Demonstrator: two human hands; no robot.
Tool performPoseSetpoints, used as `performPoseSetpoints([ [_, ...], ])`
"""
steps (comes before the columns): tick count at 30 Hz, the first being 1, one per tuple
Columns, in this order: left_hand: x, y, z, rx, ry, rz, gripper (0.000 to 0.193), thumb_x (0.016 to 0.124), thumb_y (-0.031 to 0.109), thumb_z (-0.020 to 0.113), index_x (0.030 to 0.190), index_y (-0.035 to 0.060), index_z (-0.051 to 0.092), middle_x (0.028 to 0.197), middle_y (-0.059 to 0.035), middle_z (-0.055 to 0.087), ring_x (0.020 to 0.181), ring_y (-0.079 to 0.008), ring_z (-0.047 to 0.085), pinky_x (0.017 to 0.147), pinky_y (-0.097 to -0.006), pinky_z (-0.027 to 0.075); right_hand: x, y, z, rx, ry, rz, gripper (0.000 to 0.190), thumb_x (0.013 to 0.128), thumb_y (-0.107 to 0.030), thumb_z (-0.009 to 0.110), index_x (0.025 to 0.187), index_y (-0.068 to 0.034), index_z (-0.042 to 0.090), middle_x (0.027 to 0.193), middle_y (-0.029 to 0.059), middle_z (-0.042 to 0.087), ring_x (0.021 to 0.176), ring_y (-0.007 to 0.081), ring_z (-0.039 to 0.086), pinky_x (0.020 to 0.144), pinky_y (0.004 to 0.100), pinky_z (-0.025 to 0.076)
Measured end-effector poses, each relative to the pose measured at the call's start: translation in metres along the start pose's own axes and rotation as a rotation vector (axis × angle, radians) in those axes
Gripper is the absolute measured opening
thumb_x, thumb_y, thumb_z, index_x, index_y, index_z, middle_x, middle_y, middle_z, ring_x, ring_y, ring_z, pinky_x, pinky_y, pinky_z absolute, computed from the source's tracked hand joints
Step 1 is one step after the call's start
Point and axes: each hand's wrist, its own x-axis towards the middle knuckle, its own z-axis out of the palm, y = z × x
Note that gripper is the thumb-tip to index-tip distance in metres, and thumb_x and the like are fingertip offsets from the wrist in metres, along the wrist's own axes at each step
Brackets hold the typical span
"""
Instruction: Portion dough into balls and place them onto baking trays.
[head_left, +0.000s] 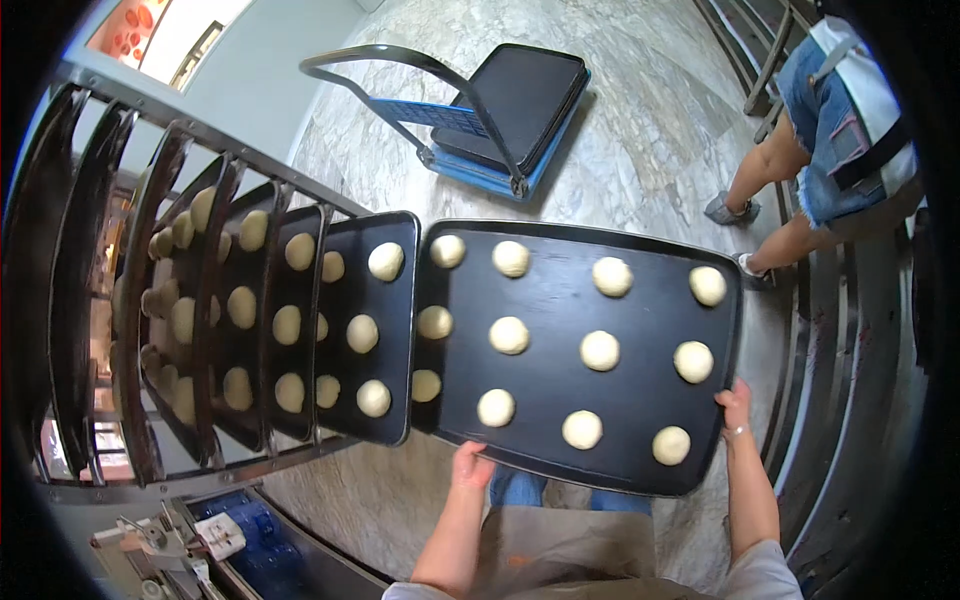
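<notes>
A dark metal baking tray (555, 315) bearing several pale dough balls (599, 350) lies level in front of me. My left hand (474, 465) grips its near edge, the fingers partly hidden beneath. On the tray's right rim my right hand (735, 406) is closed, near the corner. The tray's left end meets a tall metal tray rack (341, 201) and passes under another dough-laden tray (386, 330) that juts from it. More trays with dough balls are stacked at levels inside the rack.
A blue platform trolley (487, 180) with black trays (525, 97) stands on the marbled floor ahead. At right, a person in denim shorts (814, 135) stands beside metal racking (795, 375). Lower left is a machine (157, 544) beside a dark-rimmed bin (300, 525) with blue contents.
</notes>
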Motion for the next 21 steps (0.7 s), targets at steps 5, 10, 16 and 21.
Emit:
performPoseSetpoints([
  [5,0.029,0.067,-0.026,-0.047,0.024,0.131,0.058,0.064,-0.005,0.057,0.122,-0.0047,0.058,0.128,-0.0154,0.061,0.122,-0.0339,0.054,0.112,-0.0470,0.037,0.073,0.054,0.105,0.000,-0.132,-0.035,0.042,0.069,0.006,0.049,0.109,0.003,0.063,0.100,0.0044,0.068,0.084,0.0157,0.062,0.079,0.0300,0.051],
  [10,0.028,0.107,-0.041,-0.146,0.043,0.306,0.051,0.075,0.003,0.058,0.126,0.0014,0.059,0.135,-0.0118,0.058,0.126,-0.0326,0.051,0.113,-0.0480,0.037,0.083,0.081,0.207,0.009,-0.166,-0.039,0.032,0.073,0.004,0.052,0.105,0.002,0.058,0.091,0.0067,0.066,0.079,0.0160,0.062,0.070,0.0308,0.053],
  [16,-0.034,0.100,-0.088,0.072,0.098,0.094,0.040,0.088,0.015,0.059,0.127,0.0090,0.057,0.137,-0.0103,0.057,0.130,-0.0297,0.049,0.106,-0.0565,0.039,0.056,0.124,0.367,-0.370,-0.488,0.092,0.048,0.077,-0.013,0.063,0.119,0.004,0.049,0.116,0.0215,0.061,0.111,0.0313,0.058,0.099,0.0396,0.044],
  [21,-0.101,0.062,-0.139,0.031,0.206,0.017,0.046,0.085,0.016,0.061,0.130,0.0192,0.054,0.137,-0.0092,0.055,0.126,-0.0320,0.049,0.101,-0.0571,0.041,0.065,0.143,0.492,-0.549,-0.597,-0.007,0.054,0.080,-0.008,0.061,0.129,0.008,0.044,0.118,0.0230,0.061,0.109,0.0342,0.059,0.097,0.0393,0.046],
])
